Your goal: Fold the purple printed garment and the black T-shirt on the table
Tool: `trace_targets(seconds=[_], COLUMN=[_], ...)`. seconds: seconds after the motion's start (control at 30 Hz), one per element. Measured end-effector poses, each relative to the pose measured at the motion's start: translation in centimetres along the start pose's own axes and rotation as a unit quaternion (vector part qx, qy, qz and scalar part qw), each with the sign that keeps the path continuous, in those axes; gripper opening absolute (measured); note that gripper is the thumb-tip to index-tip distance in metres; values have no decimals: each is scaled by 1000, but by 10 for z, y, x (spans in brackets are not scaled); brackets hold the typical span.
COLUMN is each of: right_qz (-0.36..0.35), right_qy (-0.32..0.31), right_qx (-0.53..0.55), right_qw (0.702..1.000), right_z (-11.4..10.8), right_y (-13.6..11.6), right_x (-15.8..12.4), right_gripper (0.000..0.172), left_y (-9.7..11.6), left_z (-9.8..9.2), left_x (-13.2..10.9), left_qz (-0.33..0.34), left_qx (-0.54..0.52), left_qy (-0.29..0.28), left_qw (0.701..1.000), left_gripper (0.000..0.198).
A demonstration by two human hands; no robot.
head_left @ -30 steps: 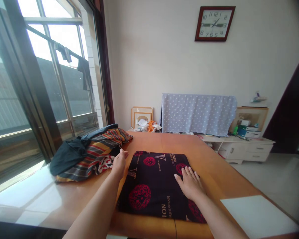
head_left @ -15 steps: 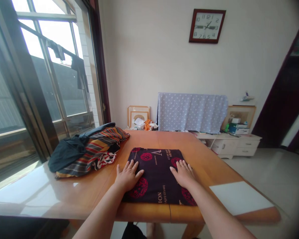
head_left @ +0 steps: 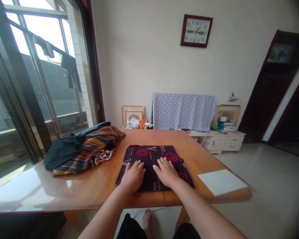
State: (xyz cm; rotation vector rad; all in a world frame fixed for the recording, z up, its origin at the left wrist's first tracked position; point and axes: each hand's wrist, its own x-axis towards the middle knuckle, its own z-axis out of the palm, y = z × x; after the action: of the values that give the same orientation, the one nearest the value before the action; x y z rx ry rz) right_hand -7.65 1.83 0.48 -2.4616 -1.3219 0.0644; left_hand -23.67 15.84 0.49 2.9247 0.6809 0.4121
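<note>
Where the folded cloth (head_left: 151, 153) lies: flat on the wooden table (head_left: 149, 137), close to the table's near edge and in front of the person; it is dark purple with round red prints and gold lettering.
Left hand (head_left: 132, 177): palm down on the cloth's near left part, fingers slightly apart and lying flat, not gripping.
Right hand (head_left: 166, 172): palm down on the cloth just beside the left hand, fingers lightly spread and flat, with no fold pinched.
Hidden: the hands cover the cloth's near middle, and its layers cannot be made out; only "ION" reads clearly near the lower edge, and the other lettering is too small.
Left of the cloth: a heap of clothes (head_left: 83, 149), with a dark garment and striped fabric, lies well apart, near the window (head_left: 48, 73).
Right of the cloth: a white sheet (head_left: 221, 182) lies on the table's corner; its material cannot be told.
Below the table edge: a bare foot (head_left: 146, 221) and dark shorts (head_left: 131, 228), cut off by the frame.
Far wall: a polka-dot cloth (head_left: 183, 112) hangs behind picture frames (head_left: 133, 114) and a low white cabinet (head_left: 215, 142), below a wall clock (head_left: 196, 31).
</note>
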Motion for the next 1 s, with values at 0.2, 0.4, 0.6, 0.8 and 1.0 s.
trace_targets(seconds=[0.2,0.4,0.6,0.8,1.0], right_qz=[-34,40,102,157,178], right_qy=[-31,-23,-34,-42,-43], right_qx=[12,-19,-45,-58,-55], right_qw=[999,999,993,985,982], right_z=[18,9,-4,-14,-18], right_y=[-31,3,34,60,72], right_x=[-33,-51,-67,-80,-85], right_gripper=[74,83,87,88,90], left_y=[18,12,15,14,12], left_z=[16,18,14,13,11], left_x=[-20,-25,-27,-26,-26], left_qz=[12,-2,5,3,-7], left_qx=[11,24,27,26,16], left_qy=[-25,1,-8,-13,-25], left_qw=[1000,1000,1000,1000,1000], left_gripper=[55,62,57,59,65])
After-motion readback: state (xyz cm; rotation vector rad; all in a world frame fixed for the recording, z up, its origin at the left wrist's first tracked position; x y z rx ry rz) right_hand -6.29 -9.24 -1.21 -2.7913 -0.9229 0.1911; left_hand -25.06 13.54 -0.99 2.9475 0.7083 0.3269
